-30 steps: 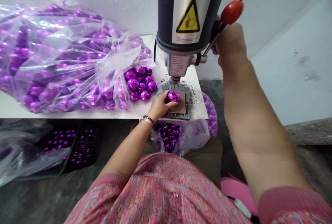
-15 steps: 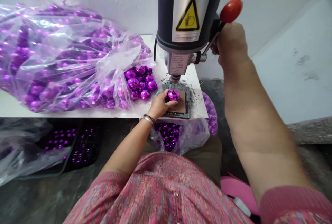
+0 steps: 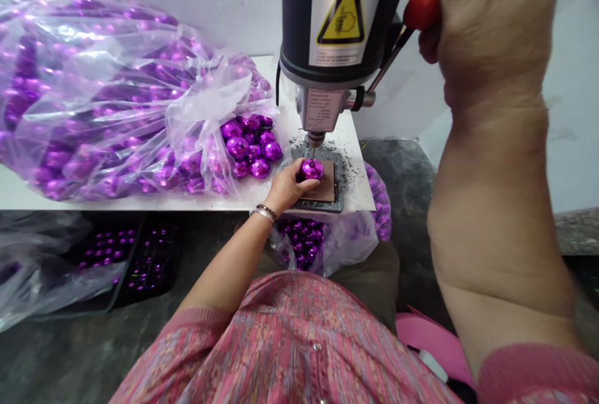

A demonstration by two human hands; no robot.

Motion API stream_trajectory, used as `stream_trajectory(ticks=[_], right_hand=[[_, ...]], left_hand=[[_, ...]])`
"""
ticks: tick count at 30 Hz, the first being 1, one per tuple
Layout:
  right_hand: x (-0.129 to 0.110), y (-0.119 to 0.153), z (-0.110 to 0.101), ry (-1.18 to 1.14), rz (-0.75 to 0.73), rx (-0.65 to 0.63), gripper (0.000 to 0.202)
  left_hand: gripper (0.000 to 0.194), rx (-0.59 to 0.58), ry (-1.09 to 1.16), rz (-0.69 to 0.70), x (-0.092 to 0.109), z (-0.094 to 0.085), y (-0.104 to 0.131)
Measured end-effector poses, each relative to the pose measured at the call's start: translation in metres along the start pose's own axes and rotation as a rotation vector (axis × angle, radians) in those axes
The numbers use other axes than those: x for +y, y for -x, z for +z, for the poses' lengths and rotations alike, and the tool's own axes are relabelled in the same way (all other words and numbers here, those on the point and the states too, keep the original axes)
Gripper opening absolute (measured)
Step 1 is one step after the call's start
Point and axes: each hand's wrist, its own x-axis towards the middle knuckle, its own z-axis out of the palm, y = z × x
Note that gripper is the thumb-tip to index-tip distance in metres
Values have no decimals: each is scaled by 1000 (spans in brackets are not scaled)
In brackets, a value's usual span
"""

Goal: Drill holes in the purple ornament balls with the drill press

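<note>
So the left hand has a shiny purple ball pinched between thumb and fingers, pinned down on a brown board. The board lies on the drill press's grey base, right in the front right corner of the white table. The drill bit points straight down at the top of the ball, and honestly I can't tell from here if it's touching.

The right hand is way up beside the red knob on the press lever. Fingers show above and below the knob, but I can't tell how tightly they're closed.

Dark crumbs are scattered on the base and toward the table's right edge. A huge clear bag of purple balls hogs the left side, with a bunch of loose balls at its mouth, just left of the base. Another bag hangs below the front edge near that corner, more purple inside.
</note>
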Motion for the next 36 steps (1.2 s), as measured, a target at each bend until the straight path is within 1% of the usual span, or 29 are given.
stream_trajectory(ticks=[2, 4, 7, 9, 10, 13, 15, 19, 22, 26, 31, 33, 36], right_hand=[[-2, 2, 3, 155, -27, 44, 66], [-3, 1, 5, 220, -15, 63, 66], [-4, -3, 8, 182, 16, 1, 76], [-6, -7, 11, 188, 56, -33, 76], [-7, -9, 13, 217, 76, -27, 72], [-11, -12, 18, 311, 138, 20, 50], [-15, -11, 20, 339, 157, 50, 39], [-21, -4, 21, 397, 167, 43, 33], [-20, 3, 20, 400, 162, 52, 32], [-18, 9, 21, 355, 111, 123, 37], [-16, 14, 25, 458, 138, 184, 32], [-13, 19, 25, 493, 118, 181, 31], [-12, 31, 20, 546, 36, 158, 31]], left_hand=[[38, 0, 9, 4, -1, 0, 0], [39, -1, 8, 1, -1, 0, 0], [39, -8, 5, 1, -1, 0, -1], [39, -12, 9, -4, -1, 0, -1], [39, -13, 10, -7, 0, -1, -1], [39, -14, 7, -14, 0, -1, 0], [39, -14, 4, -10, 0, 0, 0], [37, -20, 18, 9, -4, 1, -1], [35, -19, 16, 21, -6, 2, -1], [40, -16, 9, 11, -5, 1, -1], [38, -26, 10, -5, 0, -1, 0], [38, -23, -3, -11, 1, -2, 0], [39, -23, -9, -9, 0, -1, 0]])
